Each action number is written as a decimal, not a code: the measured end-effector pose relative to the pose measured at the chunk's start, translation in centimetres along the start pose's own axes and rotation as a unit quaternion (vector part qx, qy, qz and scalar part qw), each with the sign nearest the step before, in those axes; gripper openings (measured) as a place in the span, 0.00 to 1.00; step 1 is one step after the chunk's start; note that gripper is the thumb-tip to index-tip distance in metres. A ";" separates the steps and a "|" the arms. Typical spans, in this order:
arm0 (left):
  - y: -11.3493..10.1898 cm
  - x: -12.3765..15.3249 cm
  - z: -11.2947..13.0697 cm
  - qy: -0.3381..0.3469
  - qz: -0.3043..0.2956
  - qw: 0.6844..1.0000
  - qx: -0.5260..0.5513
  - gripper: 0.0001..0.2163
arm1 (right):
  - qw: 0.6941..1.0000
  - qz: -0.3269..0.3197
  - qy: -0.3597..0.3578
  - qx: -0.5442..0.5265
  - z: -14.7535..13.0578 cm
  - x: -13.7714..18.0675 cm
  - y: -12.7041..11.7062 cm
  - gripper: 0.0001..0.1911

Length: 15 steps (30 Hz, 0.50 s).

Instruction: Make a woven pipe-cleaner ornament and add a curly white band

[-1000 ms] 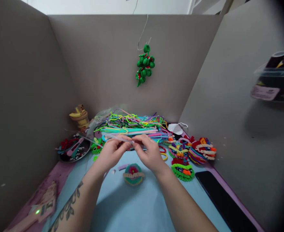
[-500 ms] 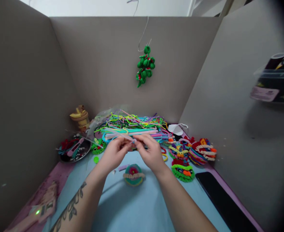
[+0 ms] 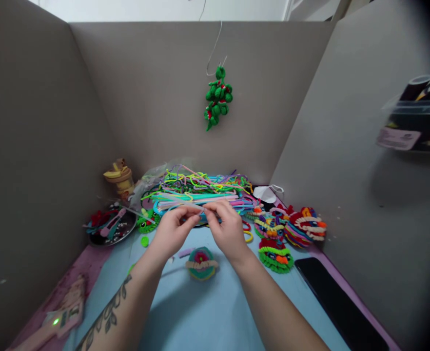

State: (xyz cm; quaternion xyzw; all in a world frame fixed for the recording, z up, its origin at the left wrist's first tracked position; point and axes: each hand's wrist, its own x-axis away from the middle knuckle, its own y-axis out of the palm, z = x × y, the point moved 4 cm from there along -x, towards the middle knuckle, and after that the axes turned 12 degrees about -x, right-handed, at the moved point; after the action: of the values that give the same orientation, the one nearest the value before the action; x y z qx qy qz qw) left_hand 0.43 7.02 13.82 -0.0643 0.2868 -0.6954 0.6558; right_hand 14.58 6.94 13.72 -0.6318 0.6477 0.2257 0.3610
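Note:
My left hand (image 3: 171, 233) and my right hand (image 3: 228, 230) meet above the light blue mat (image 3: 207, 312), fingertips pinched together on a pale lilac pipe cleaner (image 3: 180, 206) that runs off to the left. Just below the hands lies a small round teal, pink and cream pipe-cleaner piece (image 3: 201, 263). Behind the hands sits a big heap of coloured pipe cleaners (image 3: 200, 191).
Several finished colourful pipe-cleaner faces (image 3: 290, 231) lie at the right, a black phone (image 3: 337, 304) in front of them. A dark dish of bits (image 3: 108, 225) and a yellow toy (image 3: 119, 176) stand at the left. A green ornament (image 3: 218, 97) hangs on the grey partition; a pink glue gun (image 3: 54, 319) lies bottom left.
Both hands have stayed pinched on the pipe cleaner and shifted slightly up and away; the fingers have worked it a little.

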 end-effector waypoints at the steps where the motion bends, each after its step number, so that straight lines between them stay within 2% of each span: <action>1: 0.1 0.0 0.0 -0.005 0.001 1.000 0.008 0.09 | 1.000 0.001 -0.001 0.007 0.0 0.0 0.0 0.06; 7: 0.6 0.2 0.5 -0.025 0.017 0.998 0.058 0.09 | 0.999 0.017 -0.004 0.034 0.1 0.3 0.0 0.07; 15: 1.1 0.2 0.1 -0.051 0.060 0.994 0.074 0.11 | 0.994 0.027 -0.068 0.085 0.3 1.0 0.8 0.08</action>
State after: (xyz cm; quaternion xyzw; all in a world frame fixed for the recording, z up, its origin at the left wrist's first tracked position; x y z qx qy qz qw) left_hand 1.45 6.86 13.33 -0.0340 0.2044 -0.6700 0.7128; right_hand 13.96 6.60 12.65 -0.5642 0.6556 0.2218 0.4502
